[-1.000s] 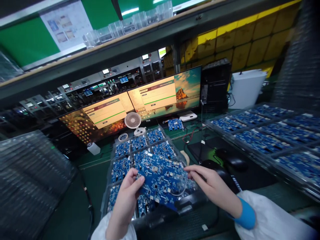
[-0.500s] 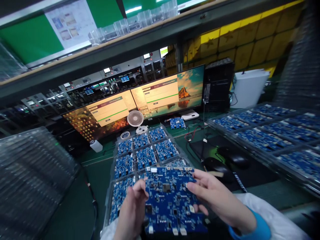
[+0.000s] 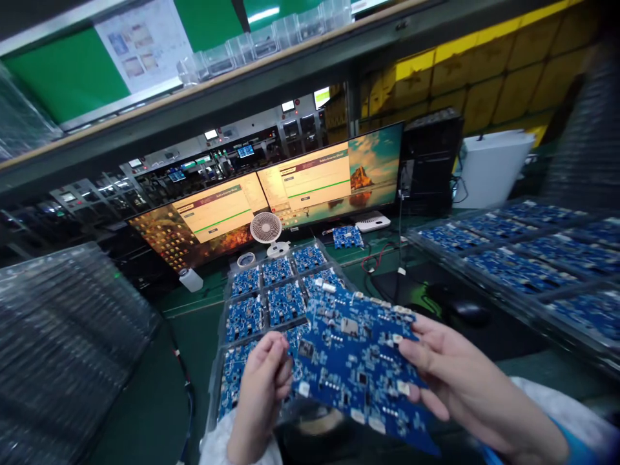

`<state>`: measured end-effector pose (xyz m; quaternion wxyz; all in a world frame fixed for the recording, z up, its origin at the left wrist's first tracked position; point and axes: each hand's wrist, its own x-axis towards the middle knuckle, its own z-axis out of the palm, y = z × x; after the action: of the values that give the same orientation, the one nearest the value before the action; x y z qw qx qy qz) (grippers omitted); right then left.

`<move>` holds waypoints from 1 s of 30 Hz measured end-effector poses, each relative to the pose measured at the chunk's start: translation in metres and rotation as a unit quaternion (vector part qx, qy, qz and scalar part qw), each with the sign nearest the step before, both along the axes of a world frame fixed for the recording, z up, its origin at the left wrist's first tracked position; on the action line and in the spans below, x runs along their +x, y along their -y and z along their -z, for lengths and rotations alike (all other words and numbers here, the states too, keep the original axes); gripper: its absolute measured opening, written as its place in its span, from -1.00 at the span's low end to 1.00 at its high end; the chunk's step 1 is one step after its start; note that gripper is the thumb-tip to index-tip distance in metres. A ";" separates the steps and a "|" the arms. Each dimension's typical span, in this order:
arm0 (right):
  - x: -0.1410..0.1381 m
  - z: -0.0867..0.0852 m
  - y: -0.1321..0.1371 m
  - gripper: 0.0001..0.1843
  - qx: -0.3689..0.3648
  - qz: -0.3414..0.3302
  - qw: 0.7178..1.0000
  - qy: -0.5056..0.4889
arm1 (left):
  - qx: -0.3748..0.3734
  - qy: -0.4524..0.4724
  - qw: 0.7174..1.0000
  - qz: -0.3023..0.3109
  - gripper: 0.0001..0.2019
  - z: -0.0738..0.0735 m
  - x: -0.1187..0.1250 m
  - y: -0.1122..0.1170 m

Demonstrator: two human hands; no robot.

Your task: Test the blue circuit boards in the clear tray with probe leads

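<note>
A blue circuit board point(image 3: 361, 368) is tilted up over the near end of the tray, its chips and pale connectors facing me. My right hand point(image 3: 450, 368) grips its right edge, thumb on the front and the other fingers behind. Just left of the board, my left hand point(image 3: 266, 368) is closed with the thumb pressed against curled fingers. What it pinches, if anything, is hidden. Beneath both hands lies a clear plastic tray point(image 3: 219, 371) with several similar boards point(image 3: 285, 302) in its compartments.
A second tray of boards point(image 3: 523, 268) lies to the right, near a black mouse point(image 3: 469, 313). Stacked clear trays point(image 3: 62, 349) stand at left. Behind are two monitors point(image 3: 329, 177), a small fan point(image 3: 266, 228) and a loose board point(image 3: 347, 237). A cable point(image 3: 186, 381) runs along the left.
The circuit board has shifted right and turned clockwise with my right hand. My left hand has closed and is now apart from the board's left edge.
</note>
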<state>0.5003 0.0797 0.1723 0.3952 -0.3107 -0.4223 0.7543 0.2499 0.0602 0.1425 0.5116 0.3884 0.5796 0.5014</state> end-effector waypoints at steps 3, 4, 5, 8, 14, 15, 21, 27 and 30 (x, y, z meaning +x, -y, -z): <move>0.007 -0.004 -0.006 -0.17 0.008 0.016 1.000 0.018 | 0.011 -0.050 0.998 0.044 -0.63 -0.007 -0.010 0.004; 0.008 -0.004 -0.008 -0.18 0.011 0.023 0.999 0.021 | 0.022 -0.104 0.990 0.091 -0.67 -0.009 -0.015 0.008; 0.008 -0.003 -0.010 -0.18 0.016 0.035 0.999 0.021 | 0.034 -0.162 0.976 0.144 -0.70 -0.012 -0.019 0.014; 0.007 0.003 -0.019 -0.24 0.053 0.084 0.995 0.032 | 0.075 -0.295 0.919 0.251 -0.70 -0.016 -0.026 0.031; -0.002 0.029 -0.023 -0.34 0.126 0.014 0.972 0.196 | 0.263 -0.464 0.813 0.233 -0.75 -0.034 -0.012 0.048; -0.004 0.032 -0.018 -0.33 0.114 -0.041 0.969 0.217 | 0.283 -0.479 0.798 0.231 -0.73 -0.040 -0.009 0.046; -0.008 0.042 0.008 -0.37 0.032 -0.297 0.953 0.057 | 0.176 -0.294 0.890 0.301 -0.77 -0.036 -0.006 0.009; -0.011 0.059 -0.003 -0.35 -0.004 0.021 1.000 -0.004 | 0.049 -0.005 0.998 0.031 -0.63 0.028 0.032 -0.008; -0.010 0.077 -0.014 -0.39 -0.004 0.113 0.993 0.029 | 0.057 0.159 0.983 0.077 -0.62 0.034 0.056 -0.012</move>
<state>0.4899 0.0940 0.0954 0.4646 -0.3795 -0.3924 0.6973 0.3056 0.0719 0.1085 0.6115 0.3750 0.4299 0.5483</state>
